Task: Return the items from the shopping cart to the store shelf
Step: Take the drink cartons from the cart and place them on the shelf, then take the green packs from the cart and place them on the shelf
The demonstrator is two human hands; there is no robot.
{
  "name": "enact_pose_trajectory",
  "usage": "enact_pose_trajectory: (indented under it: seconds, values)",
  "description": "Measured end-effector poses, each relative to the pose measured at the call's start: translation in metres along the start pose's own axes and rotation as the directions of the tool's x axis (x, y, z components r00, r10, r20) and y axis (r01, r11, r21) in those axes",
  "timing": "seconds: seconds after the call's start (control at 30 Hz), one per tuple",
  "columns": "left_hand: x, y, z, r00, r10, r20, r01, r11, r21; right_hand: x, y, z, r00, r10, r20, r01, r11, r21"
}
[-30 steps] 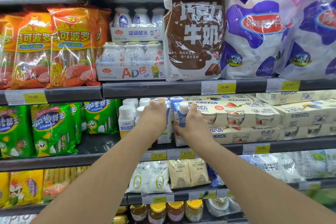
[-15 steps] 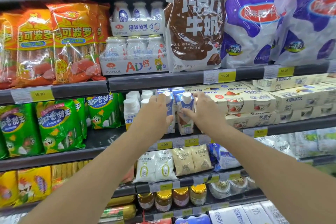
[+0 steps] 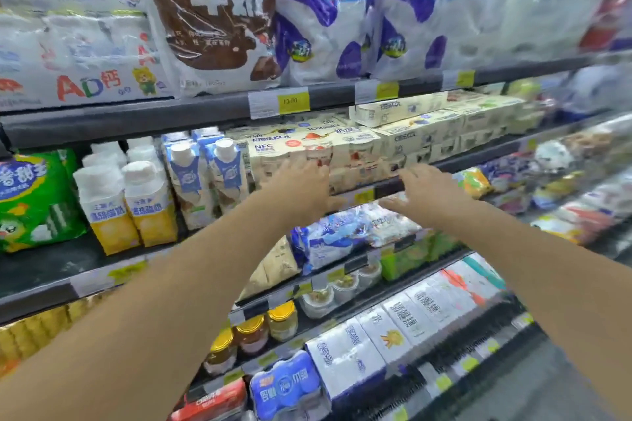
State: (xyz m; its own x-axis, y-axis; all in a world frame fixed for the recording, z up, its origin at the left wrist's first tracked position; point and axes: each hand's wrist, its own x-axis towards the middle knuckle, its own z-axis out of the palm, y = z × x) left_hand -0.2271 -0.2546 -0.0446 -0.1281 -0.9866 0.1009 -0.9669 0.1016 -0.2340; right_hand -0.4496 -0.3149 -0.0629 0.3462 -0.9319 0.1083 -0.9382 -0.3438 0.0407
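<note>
Before the shelf [image 3: 171, 120] my left hand [image 3: 301, 188] and right hand [image 3: 427, 191] hover, fingers apart, empty; a careless sweep could topple the cartons [image 3: 208, 174].

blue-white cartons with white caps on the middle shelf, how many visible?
2 blue-white cartons: one beside the yellow-bottomed bottles, the other next to the cream yogurt packs. More may sit behind.

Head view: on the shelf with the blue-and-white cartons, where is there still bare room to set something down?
A bare dark strip of shelf lies in front of the green bags and left of the yellow-bottomed bottles. Rightward it is crowded: the blue-and-white cartons stand against the cream yogurt boxes, which fill the shelf. Both the left hand and right hand are empty.
</note>
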Motion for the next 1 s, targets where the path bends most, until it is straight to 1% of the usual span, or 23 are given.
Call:
enact_pose_trajectory:
  seconds: [0.1,0.2,0.33,0.53,0.6,0.77,0.9,1.0]
  values:
    - [0.042,0.048,0.001,0.997,0.027,0.070,-0.026,1.000,-0.013,-0.020,0.067,0.008,0.992,0.109,0.060,-0.106,0.993,-0.044]
    - [0.076,0.116,-0.006,0.995,0.083,0.057,-0.082,0.996,-0.018,-0.046,0.136,0.018,0.981,0.184,0.055,-0.182,0.982,-0.046]
    - [0.119,0.222,-0.015,0.978,0.179,0.111,-0.178,0.984,-0.013,-0.088,0.241,0.035,0.948,0.300,0.103,-0.297,0.954,-0.047]
    - [0.168,0.392,-0.019,0.948,0.303,0.096,-0.300,0.953,-0.041,-0.161,0.391,0.062,0.884,0.456,0.108,-0.454,0.890,-0.041]
    - [0.179,0.445,-0.022,0.925,0.367,0.099,-0.365,0.930,-0.039,-0.188,0.435,0.069,0.845,0.517,0.137,-0.518,0.855,-0.030]
    - [0.202,0.562,-0.036,0.840,0.522,0.150,-0.516,0.853,-0.080,-0.244,0.527,0.084,0.753,0.636,0.168,-0.640,0.767,-0.038]
    - [0.228,0.644,-0.036,0.764,0.632,0.132,-0.625,0.775,-0.093,-0.271,0.582,0.099,0.666,0.723,0.184,-0.733,0.680,-0.021]
    - [0.249,0.699,-0.032,0.710,0.689,0.145,-0.681,0.724,-0.106,-0.277,0.617,0.114,0.618,0.761,0.197,-0.777,0.629,0.007]
